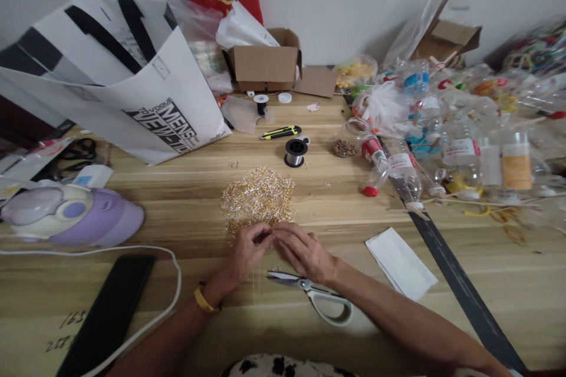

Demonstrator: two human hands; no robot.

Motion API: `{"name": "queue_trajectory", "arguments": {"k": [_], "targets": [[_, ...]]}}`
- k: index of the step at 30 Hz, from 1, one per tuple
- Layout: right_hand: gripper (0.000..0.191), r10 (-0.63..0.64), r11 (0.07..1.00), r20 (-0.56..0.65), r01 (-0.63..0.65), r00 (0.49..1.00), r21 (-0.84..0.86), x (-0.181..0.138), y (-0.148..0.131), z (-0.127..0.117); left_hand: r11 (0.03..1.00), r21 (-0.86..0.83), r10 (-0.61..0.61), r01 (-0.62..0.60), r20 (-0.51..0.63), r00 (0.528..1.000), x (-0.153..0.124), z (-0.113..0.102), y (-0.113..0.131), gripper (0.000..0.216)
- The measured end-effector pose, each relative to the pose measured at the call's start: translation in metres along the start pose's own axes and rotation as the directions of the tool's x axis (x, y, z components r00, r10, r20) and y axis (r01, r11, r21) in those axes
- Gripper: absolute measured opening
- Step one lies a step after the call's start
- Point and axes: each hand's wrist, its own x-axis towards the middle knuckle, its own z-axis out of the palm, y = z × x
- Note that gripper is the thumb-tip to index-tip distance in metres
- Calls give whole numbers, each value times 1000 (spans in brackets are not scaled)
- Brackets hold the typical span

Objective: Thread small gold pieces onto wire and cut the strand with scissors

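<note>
Both hands meet fingertip to fingertip at the near edge of a pile of gold and silver beaded wire [259, 197]. My left hand [250, 250] is closed in a pinch, with thin strands seeming to hang below it. My right hand [305, 252] is also pinched, its fingertips touching those of the left. Whatever lies between the fingers is too small to make out. Just below the right hand, open scissors [329, 305] with pale handles lie on the table, a few tiny shiny bits by their blades.
A wire spool [295, 154] and a yellow-black utility knife [280, 132] lie beyond the pile. Plastic bottles [460, 147] crowd the right. White paper [400, 264] lies at right. At left are a paper bag [177, 112], a purple device [97, 218] and a black phone [110, 312].
</note>
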Motion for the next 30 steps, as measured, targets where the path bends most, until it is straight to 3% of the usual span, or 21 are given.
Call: {"name": "queue_trajectory", "arguments": {"k": [14, 22, 30], "targets": [[28, 79, 987, 0, -78, 997, 140, 0, 7, 7, 996, 69, 46, -48, 30, 998, -1, 1, 0, 15], [20, 76, 989, -6, -74, 997, 129, 3, 7, 5, 989, 136, 62, -64, 20, 998, -1, 0, -3, 15], [18, 91, 983, -4, -89, 996, 158, 3, 8, 6, 995, 75, 61, -62, 10, 998, 0, 0, -2, 14]]}}
